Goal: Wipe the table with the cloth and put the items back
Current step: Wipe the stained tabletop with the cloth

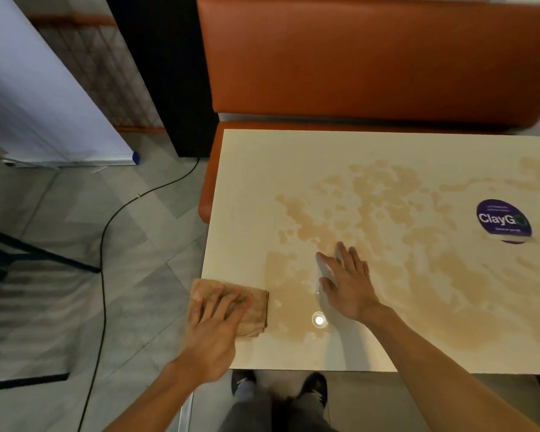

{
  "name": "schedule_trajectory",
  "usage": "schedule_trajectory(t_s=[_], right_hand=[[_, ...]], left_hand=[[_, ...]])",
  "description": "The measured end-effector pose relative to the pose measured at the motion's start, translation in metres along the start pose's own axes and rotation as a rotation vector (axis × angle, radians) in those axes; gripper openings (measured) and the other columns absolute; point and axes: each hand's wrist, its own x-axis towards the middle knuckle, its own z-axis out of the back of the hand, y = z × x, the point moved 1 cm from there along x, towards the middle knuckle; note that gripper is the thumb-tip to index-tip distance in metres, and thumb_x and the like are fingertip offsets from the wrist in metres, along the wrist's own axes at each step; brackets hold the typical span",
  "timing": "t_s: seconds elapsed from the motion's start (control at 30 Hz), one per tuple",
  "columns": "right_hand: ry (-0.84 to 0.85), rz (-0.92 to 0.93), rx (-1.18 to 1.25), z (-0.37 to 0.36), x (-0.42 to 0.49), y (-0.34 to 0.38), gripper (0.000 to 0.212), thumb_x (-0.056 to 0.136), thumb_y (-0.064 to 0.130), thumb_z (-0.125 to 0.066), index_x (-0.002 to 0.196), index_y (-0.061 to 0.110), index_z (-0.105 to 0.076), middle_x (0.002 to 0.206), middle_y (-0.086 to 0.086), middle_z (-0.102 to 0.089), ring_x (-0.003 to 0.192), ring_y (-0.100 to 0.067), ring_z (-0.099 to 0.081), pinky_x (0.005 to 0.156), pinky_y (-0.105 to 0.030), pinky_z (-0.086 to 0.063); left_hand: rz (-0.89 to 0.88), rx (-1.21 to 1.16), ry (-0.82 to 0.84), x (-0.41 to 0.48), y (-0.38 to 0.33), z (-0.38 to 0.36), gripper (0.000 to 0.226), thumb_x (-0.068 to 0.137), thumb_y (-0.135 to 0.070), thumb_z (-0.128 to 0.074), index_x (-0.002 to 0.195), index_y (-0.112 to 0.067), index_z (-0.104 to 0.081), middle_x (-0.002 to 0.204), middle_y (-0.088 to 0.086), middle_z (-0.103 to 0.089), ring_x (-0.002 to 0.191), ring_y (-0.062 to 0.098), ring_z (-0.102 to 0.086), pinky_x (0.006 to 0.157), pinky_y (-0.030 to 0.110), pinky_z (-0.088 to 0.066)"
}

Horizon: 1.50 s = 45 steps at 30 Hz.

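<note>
The left hand (214, 322) lies flat on the cloth (258, 307), fingers spread and pressing it down at the near-left corner of the bench (262, 163). The right hand (348, 283) holds nothing. Its palm and straight fingers rest on the bench top just right of the cloth, apparently as a brace.

The step in hand looks like the wipe itself, and it seems barely begun, since tan blotches (387, 213) cover most of the surface. To do it well, keep the whole palm on the cloth so the pad stays folded. Push it in long overlapping passes from the near-left corner toward the far right. Lift the bracing hand out of the way before each pass reaches it — otherwise it will leave an unwiped patch. Refolding to a fresh face should help, because the cloth already looks stained.

The cloth is a tan, soft, folded square with layered edges. It is slightly blurred here, so its weave cannot be made out. The bench top is pale cream, smooth and glossy — a ceiling light reflects as a bright spot (319, 320) near the front edge. The blotches are irregular, with rounded pooled edges like a thin liquid film. A round purple sticker (502, 221) sits flat at the right. Behind the bench stands an orange padded seat (356, 63). The items to be put back are not in view.
</note>
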Motion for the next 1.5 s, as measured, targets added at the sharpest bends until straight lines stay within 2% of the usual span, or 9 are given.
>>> schedule_trajectory(t_s=[0.2,0.4,0.53,0.67,0.8,1.0,1.13,1.27,1.5], right_hand=[[0.105,-0.025,0.017,0.013,-0.008,0.011,0.046,0.098,0.035,-0.042,0.143,0.04,-0.034,0.162,-0.006,-0.002,0.149,-0.032,0.001,0.117,-0.048,-0.008],[0.138,0.077,0.593,0.037,-0.045,0.046,0.027,0.088,0.034,-0.064,0.114,0.042,-0.064,0.132,0.013,-0.055,0.127,-0.009,-0.05,0.094,-0.01,-0.037],[0.389,0.183,0.974,0.062,-0.06,0.081,0.044,0.073,0.029,-0.066,0.116,0.037,-0.064,0.125,0.009,-0.063,0.109,-0.013,-0.065,0.09,-0.025,-0.051],[0.304,0.219,1.09,0.097,-0.053,0.096,0.048,0.071,0.029,-0.081,0.113,0.017,-0.061,0.112,-0.009,-0.066,0.106,-0.038,-0.064,0.099,-0.052,-0.049],[0.331,0.226,1.12,0.117,-0.04,0.101,0.055,0.069,0.044,-0.083,0.116,0.022,-0.067,0.115,-0.005,-0.071,0.11,-0.021,-0.066,0.099,-0.045,-0.051],[0.221,0.17,1.224,0.139,-0.014,0.091,0.032,0.085,0.038,-0.071,0.111,0.019,-0.071,0.11,-0.009,-0.073,0.106,-0.027,-0.068,0.091,-0.044,-0.055],[0.101,0.123,1.106,0.158,0.013,0.054,0.026,0.096,0.024,-0.058,0.121,0.027,-0.058,0.111,0.002,-0.072,0.104,-0.019,-0.068,0.086,-0.036,-0.057],[0.068,0.029,0.845,0.184,0.044,0.012,0.023,0.101,0.028,-0.047,0.122,0.033,-0.054,0.113,0.006,-0.067,0.104,-0.014,-0.064,0.087,-0.034,-0.055],[-0.163,-0.006,0.198,0.196,0.131,0.0,0.037,0.102,0.034,-0.037,0.138,0.025,-0.045,0.107,-0.005,-0.065,0.081,-0.022,-0.063,0.061,-0.034,-0.055]], left_hand=[[-0.102,-0.01,0.026,-0.044,-0.021,0.001,0.08,0.053,-0.014,-0.055,0.13,-0.037,-0.057,0.13,-0.012,-0.058,0.129,0.018,-0.043,0.109,0.04,-0.031],[-0.159,-0.776,0.1,-0.021,-0.017,0.064,0.047,0.102,0.0,-0.035,0.131,-0.029,-0.059,0.138,-0.016,-0.055,0.131,0.006,-0.047,0.115,0.031,-0.028],[-0.009,-1.165,0.032,-0.005,-0.034,0.118,0.035,0.099,0.006,-0.04,0.112,-0.011,-0.068,0.106,-0.007,-0.072,0.106,0.007,-0.064,0.088,0.01,-0.046],[0.131,-1.554,0.115,0.021,-0.047,0.149,0.029,0.088,-0.015,-0.064,0.115,-0.003,-0.065,0.113,0.016,-0.071,0.107,0.028,-0.068,0.089,0.035,-0.056],[0.083,-1.77,0.186,0.049,-0.074,0.161,0.051,0.08,-0.022,-0.069,0.127,-0.004,-0.059,0.125,0.019,-0.065,0.117,0.033,-0.062,0.095,0.043,-0.052],[0.081,-1.661,0.057,0.102,-0.074,0.15,0.047,0.08,-0.042,-0.059,0.125,-0.027,-0.063,0.126,0.005,-0.066,0.113,0.026,-0.062,0.099,0.044,-0.046],[0.292,-1.162,-0.195,0.129,-0.025,0.125,0.033,0.089,-0.032,-0.063,0.121,-0.028,-0.063,0.134,0.001,-0.056,0.114,0.016,-0.053,0.088,0.028,-0.043],[0.204,-0.238,-0.034,0.151,0.022,0.084,0.06,0.099,-0.043,-0.044,0.153,-0.027,-0.022,0.163,-0.003,-0.007,0.149,0.019,-0.008,0.119,0.042,-0.013],[0.159,-0.113,0.069,0.161,0.041,0.046,0.067,0.097,-0.06,-0.017,0.148,-0.04,0.022,0.15,-0.015,0.042,0.14,0.013,0.037,0.119,0.054,0.001]])
